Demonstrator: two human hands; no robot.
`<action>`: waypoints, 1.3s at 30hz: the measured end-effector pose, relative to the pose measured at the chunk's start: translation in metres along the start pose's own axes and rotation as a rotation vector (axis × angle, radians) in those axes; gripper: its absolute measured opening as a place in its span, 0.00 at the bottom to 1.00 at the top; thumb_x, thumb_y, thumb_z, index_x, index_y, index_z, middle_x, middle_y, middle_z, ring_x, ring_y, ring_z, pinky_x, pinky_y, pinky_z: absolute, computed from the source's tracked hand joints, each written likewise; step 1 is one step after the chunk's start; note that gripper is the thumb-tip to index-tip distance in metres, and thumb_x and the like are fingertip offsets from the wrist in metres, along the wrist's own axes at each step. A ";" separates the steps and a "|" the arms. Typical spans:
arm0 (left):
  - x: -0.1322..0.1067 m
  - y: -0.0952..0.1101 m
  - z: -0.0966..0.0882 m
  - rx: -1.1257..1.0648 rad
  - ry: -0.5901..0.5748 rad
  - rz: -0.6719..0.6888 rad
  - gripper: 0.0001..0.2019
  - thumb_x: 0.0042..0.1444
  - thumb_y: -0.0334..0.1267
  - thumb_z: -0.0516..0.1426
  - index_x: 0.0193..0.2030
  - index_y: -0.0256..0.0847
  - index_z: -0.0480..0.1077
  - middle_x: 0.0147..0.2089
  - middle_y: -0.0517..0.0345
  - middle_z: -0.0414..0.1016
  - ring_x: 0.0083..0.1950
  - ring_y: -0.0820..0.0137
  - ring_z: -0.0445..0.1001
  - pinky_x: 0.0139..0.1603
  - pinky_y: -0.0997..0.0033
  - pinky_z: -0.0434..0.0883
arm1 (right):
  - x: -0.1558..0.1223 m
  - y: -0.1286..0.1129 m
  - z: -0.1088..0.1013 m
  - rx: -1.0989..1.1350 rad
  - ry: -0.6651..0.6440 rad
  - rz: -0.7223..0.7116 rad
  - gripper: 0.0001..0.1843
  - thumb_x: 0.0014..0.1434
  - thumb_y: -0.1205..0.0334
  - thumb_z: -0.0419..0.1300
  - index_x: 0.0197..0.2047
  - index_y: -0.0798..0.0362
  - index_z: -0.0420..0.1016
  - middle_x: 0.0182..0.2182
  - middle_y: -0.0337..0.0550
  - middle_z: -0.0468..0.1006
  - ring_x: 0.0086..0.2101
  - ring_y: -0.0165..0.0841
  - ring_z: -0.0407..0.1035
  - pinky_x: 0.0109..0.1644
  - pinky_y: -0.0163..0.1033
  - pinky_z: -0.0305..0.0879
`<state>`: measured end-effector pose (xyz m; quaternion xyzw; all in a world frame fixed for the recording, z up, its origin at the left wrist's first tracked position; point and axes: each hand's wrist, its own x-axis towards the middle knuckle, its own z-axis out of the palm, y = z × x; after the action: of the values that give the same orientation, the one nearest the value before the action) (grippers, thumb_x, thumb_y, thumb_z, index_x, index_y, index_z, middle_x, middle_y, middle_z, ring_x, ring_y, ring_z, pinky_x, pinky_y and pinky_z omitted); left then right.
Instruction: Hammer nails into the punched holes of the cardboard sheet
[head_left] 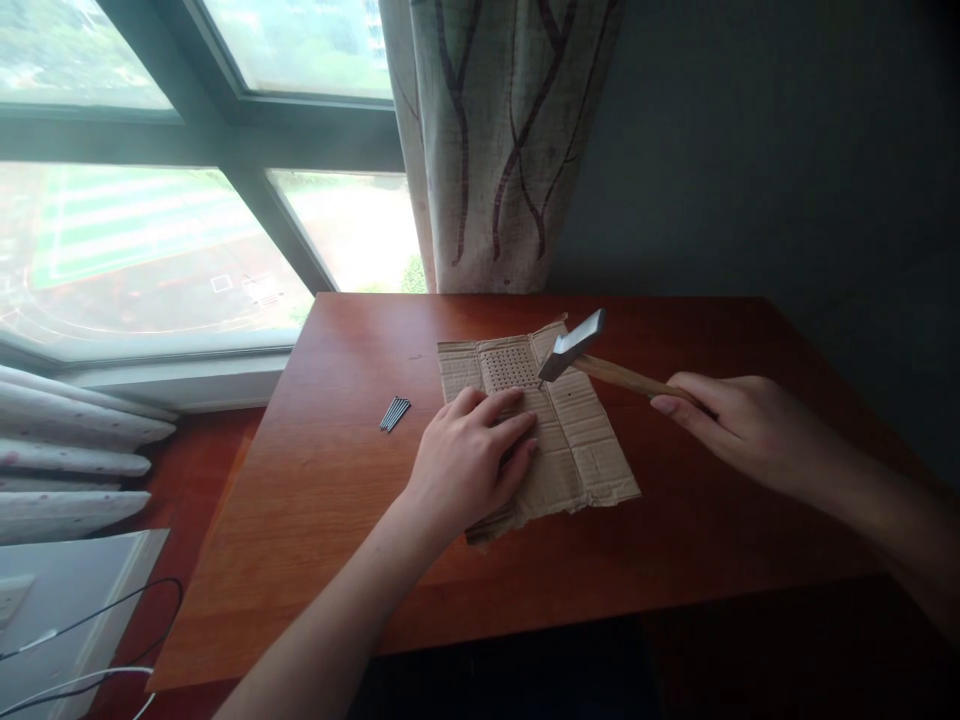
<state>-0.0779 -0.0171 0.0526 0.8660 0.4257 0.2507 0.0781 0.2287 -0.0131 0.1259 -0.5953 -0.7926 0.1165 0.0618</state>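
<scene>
Brn wood tbl [315, 500] w/ 1 cardboard pc [592, 440] + nails [394, 413] nearby.

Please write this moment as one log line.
right hand: grips hammer | left hand: rests on cardboard | nails: on table, beside cardboard

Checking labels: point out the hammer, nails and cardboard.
Hammer [624, 376]: head view, on its wooden handle.
Nails [394, 414]: head view, on the middle of the small pile.
Cardboard [564, 442]: head view, on its bare middle.

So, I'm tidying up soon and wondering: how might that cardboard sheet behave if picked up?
The cardboard sheet would probably bend along its visible creases. It looks thin, so it's likely light for its size. Its ragged near edge suggests it could tear fairly easily.
</scene>
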 end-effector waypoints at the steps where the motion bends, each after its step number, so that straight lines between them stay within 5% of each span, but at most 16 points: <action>1: 0.000 0.000 0.000 0.000 0.001 -0.001 0.15 0.68 0.42 0.55 0.54 0.46 0.80 0.63 0.56 0.77 0.51 0.56 0.73 0.48 0.51 0.76 | 0.000 0.000 0.000 -0.001 -0.010 0.003 0.28 0.70 0.35 0.47 0.29 0.48 0.63 0.19 0.36 0.66 0.21 0.33 0.63 0.29 0.41 0.49; 32: 0.000 -0.001 0.003 0.007 0.025 0.003 0.15 0.68 0.42 0.55 0.53 0.46 0.80 0.62 0.56 0.78 0.50 0.56 0.73 0.47 0.51 0.77 | 0.004 0.004 0.009 0.009 -0.025 0.004 0.27 0.70 0.37 0.48 0.29 0.48 0.65 0.18 0.36 0.67 0.21 0.32 0.63 0.28 0.40 0.50; 39: 0.000 -0.001 0.001 -0.022 0.011 -0.009 0.14 0.68 0.42 0.55 0.54 0.46 0.80 0.63 0.57 0.77 0.51 0.55 0.73 0.49 0.49 0.77 | 0.003 0.007 0.010 0.219 0.140 0.030 0.25 0.68 0.39 0.54 0.27 0.49 0.67 0.18 0.35 0.64 0.20 0.30 0.59 0.25 0.39 0.50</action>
<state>-0.0780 -0.0162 0.0510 0.8616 0.4274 0.2598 0.0862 0.2317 -0.0096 0.1145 -0.6034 -0.7599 0.1614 0.1799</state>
